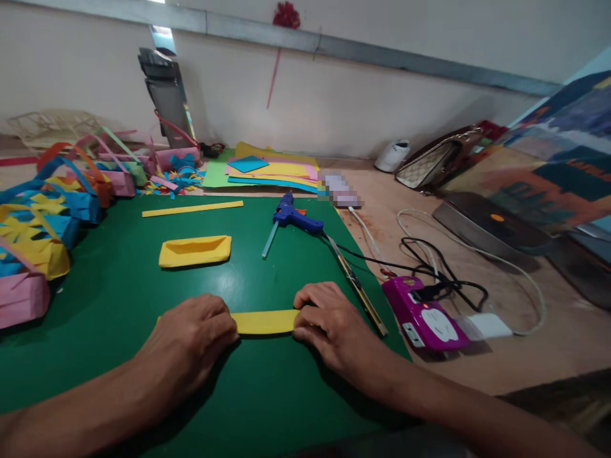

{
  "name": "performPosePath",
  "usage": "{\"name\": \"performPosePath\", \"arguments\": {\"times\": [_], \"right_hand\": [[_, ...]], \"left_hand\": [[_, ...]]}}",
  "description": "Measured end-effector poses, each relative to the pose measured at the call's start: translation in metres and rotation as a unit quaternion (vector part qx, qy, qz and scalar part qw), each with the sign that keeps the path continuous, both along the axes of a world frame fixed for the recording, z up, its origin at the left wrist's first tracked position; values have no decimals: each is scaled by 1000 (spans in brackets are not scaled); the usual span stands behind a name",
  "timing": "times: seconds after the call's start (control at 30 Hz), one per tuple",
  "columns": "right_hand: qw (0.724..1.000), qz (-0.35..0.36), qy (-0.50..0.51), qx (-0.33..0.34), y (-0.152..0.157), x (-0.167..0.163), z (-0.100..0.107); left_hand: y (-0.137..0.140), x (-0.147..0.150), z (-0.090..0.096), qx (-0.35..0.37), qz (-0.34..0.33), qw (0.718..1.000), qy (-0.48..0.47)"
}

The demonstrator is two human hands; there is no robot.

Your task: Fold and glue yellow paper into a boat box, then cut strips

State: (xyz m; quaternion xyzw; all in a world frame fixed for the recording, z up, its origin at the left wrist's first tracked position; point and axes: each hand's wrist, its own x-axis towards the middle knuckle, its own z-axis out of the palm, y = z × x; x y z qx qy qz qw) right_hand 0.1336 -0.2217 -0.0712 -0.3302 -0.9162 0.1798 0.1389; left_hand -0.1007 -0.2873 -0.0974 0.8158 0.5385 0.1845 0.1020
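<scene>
A flat yellow paper strip [266,322] lies crosswise low over the green mat [267,394]. My left hand [193,331] is closed on its left part, and a small tip of yellow shows beyond the knuckles. At the other end, my right hand [329,324] pinches the strip between thumb and fingers. Beyond my left hand sits a small open yellow paper box [195,252]. Farther back lies a thin yellow strip [193,208]. A blue glue gun [298,219] with a pale glue stick rests past my right hand.
Several small paper baskets [86,205] line the left side. Stacked coloured sheets [272,172] lie at the back, with a phone [341,191] beside them. A long cutter or ruler [356,283], black cables and a purple power strip [422,315] are on the right.
</scene>
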Motion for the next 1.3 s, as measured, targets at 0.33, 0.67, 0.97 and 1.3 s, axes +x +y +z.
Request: {"name": "performPosePath", "arguments": {"times": [0.33,0.67,0.97,1.3], "right_hand": [[998,-51,-29,4,-1,-6,-1],[998,-52,-14,17,2,-5,-4],[999,-40,7,14,5,-4,-5],[999,-45,0,12,5,-4,-3]], "left_hand": [[2,2,9,40,23,993,109],[8,0,16,6,41,998,50],[14,-8,17,-98,36,994,-9],[9,-1,13,-25,45,998,37]]}}
